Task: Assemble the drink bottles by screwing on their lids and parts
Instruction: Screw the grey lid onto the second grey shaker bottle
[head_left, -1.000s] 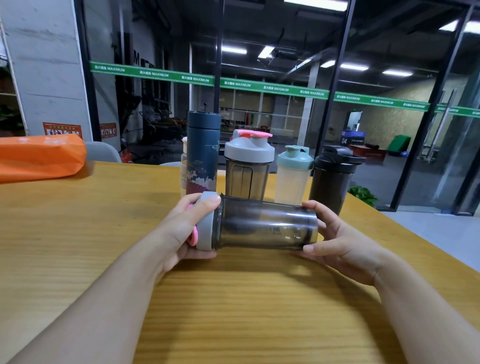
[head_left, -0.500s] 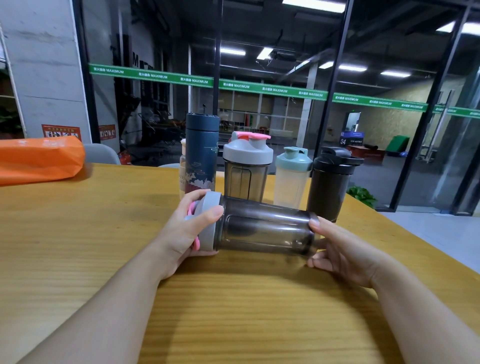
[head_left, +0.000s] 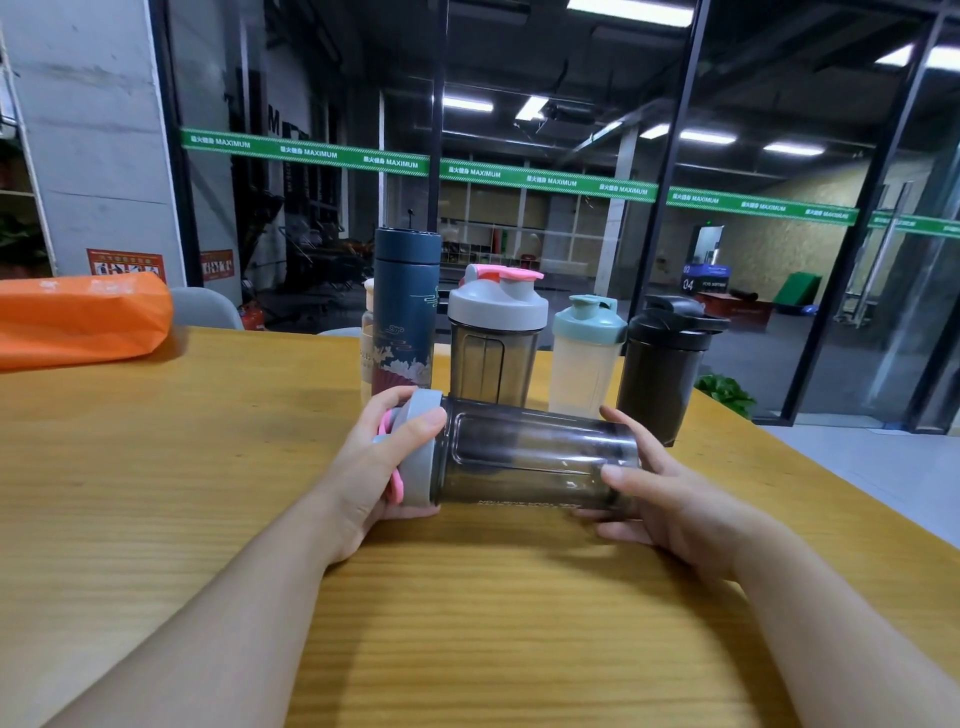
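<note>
A smoky grey shaker bottle (head_left: 530, 457) lies on its side just above the wooden table (head_left: 156, 467), lid to the left. My left hand (head_left: 379, 462) grips its grey lid (head_left: 415, 457), which has a pink flip cap. My right hand (head_left: 660, 493) holds the bottle's base end, thumb on top and fingers underneath. Behind it stand a dark blue flask (head_left: 405, 312), a grey shaker with a pink cap (head_left: 493, 338), a pale shaker with a teal lid (head_left: 587, 353) and a black shaker (head_left: 665, 358), all with lids on.
A small cream bottle (head_left: 367, 343) is half hidden behind the blue flask. An orange bag (head_left: 78, 322) lies at the table's far left. The table's right edge runs diagonally past my right forearm. A glass wall stands behind the table.
My right hand has closed round the bottle's base again, thumb back on top. The bottle has tilted slightly, and my left hand keeps its grip on the lid.
</note>
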